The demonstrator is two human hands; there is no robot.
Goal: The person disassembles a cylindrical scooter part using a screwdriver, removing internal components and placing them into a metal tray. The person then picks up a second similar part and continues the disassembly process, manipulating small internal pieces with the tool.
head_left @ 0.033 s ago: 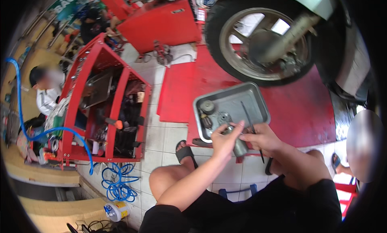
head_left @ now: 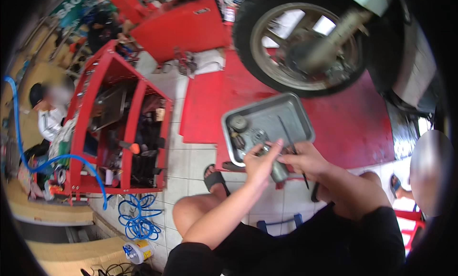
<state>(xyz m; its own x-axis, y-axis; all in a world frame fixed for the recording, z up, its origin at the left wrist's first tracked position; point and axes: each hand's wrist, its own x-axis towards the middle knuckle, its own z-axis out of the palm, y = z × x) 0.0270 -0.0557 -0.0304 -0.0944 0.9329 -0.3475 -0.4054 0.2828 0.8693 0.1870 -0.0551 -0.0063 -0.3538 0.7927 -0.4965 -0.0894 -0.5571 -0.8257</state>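
My left hand is closed round a grey metal cylinder, which slants down towards me below the fingers. From the right, my right hand grips a thin dark rod, its far end over the tray and its near end below the hand. Both hands work close together at the near edge of a grey metal tray. Inside its left half lie a round metal part, a dark part and a toothed or notched round piece. My fingers hide the cylinder's upper end.
Beyond the tray stands a motorbike's front wheel over a red platform. A red tool trolley is on the left, near a coiled blue hose and a white bucket. One person is at far left, another at right.
The whole view has shifted slightly, so everything appears a little further left and up. Both hands keep their grips on the cylinder and the rod.
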